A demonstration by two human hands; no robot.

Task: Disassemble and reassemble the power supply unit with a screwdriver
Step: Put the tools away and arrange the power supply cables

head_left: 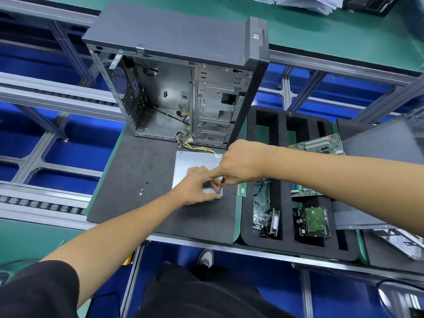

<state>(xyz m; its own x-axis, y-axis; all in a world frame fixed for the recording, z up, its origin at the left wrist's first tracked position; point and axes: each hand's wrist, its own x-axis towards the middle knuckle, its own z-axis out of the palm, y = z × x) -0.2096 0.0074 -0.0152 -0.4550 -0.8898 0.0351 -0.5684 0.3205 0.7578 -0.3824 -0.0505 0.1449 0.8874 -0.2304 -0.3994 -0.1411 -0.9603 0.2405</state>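
An open computer case stands at the far edge of the dark mat. Just near of it lies the silver power supply unit. The left hand presses its near right corner, fingers curled over the edge; the right hand grips a screwdriver, tip at that corner.

Power supply unit lies before computer case.
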